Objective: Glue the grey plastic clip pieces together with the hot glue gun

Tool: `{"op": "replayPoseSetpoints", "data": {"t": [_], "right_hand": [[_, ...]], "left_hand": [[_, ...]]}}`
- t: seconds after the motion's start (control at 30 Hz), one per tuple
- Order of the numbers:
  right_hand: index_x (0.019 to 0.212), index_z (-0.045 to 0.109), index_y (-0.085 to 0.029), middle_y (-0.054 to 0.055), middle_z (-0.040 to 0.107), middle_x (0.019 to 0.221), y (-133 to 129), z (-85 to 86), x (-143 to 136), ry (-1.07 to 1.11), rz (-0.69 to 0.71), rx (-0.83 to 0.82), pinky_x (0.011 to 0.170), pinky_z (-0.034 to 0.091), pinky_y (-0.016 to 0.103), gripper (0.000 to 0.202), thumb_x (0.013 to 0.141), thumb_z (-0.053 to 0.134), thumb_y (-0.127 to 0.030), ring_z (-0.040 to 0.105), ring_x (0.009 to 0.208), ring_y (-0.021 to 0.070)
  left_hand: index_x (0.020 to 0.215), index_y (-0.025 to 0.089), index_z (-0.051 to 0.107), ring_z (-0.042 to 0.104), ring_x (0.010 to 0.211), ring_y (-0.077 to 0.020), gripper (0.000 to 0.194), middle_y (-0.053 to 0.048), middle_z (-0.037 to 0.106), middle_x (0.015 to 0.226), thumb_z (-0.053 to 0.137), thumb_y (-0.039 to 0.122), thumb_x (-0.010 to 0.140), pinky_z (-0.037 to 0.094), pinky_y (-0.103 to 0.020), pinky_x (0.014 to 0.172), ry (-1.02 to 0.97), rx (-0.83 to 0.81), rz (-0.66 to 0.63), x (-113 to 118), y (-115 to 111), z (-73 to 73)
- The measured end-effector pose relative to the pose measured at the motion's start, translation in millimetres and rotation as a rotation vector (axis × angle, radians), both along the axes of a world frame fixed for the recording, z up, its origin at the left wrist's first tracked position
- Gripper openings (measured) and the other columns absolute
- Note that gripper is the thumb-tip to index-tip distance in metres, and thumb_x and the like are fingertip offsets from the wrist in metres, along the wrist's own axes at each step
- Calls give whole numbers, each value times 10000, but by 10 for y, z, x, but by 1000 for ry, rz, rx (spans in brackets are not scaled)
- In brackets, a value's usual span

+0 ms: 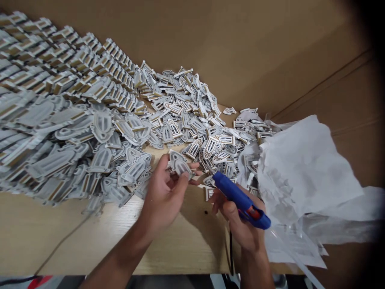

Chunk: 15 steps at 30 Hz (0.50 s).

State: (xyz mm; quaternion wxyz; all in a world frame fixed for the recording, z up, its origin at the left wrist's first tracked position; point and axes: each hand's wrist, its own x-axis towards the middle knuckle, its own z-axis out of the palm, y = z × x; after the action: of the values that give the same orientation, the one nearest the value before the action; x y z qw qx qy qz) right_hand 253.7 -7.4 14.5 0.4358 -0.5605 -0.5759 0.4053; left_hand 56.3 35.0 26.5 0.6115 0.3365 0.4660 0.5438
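Note:
My left hand [164,196] holds a small grey-and-white arched window-shaped piece [180,163] between thumb and fingers, above the wooden table. In my right hand [245,230] is a blue glue gun [237,196], its metal nozzle pointing up and left, close to the held piece. A clear glue stick [296,257] sticks out from the gun's back end. Whether the nozzle touches anything I cannot tell. Right behind both hands lies a loose heap of similar small arched pieces [177,108], some showing brown patterned faces.
On the left, larger arched pieces [60,108] are stacked in overlapping rows. Crumpled white paper [313,168] lies at the right. A brown cardboard wall [210,36] stands behind. Thin cords run over the wooden table [114,237] at left and hang near my right wrist.

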Motion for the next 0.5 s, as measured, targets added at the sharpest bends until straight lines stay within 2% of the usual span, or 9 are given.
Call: {"op": "replayPoseSetpoints", "data": {"t": [0.13, 0.27, 0.37, 0.5], "right_hand": [[856, 750, -201, 37, 721, 719, 25, 33, -74, -88, 87, 27, 535, 484, 275, 491, 874, 703, -689, 646, 580, 166], [759, 726, -208, 34, 713, 704, 102, 96, -179, -151, 145, 93, 564, 481, 281, 588, 848, 634, -781, 660, 617, 172], [759, 725, -214, 21, 704, 708, 143, 121, -210, -209, 150, 140, 578, 461, 282, 593, 847, 615, -790, 646, 623, 159], [750, 708, -216, 7, 693, 701, 143, 101, -202, -182, 133, 139, 581, 456, 283, 584, 858, 608, -781, 632, 615, 148]], "left_hand": [[1238, 190, 577, 773, 987, -206, 317, -98, 773, 1187, 688, 268, 952, 631, -325, 909, 6, 17, -91, 19, -29, -57], [1214, 199, 611, 747, 1096, -221, 262, -89, 770, 1204, 662, 241, 961, 605, -314, 952, 83, 47, -132, 10, -61, -99], [1222, 207, 619, 738, 1121, -220, 253, -83, 763, 1227, 641, 229, 971, 599, -309, 956, 109, 59, -154, 7, -78, -103], [1229, 217, 628, 735, 1122, -220, 260, -74, 759, 1244, 641, 218, 969, 604, -297, 922, 166, 72, -137, 10, -96, -111]]}}
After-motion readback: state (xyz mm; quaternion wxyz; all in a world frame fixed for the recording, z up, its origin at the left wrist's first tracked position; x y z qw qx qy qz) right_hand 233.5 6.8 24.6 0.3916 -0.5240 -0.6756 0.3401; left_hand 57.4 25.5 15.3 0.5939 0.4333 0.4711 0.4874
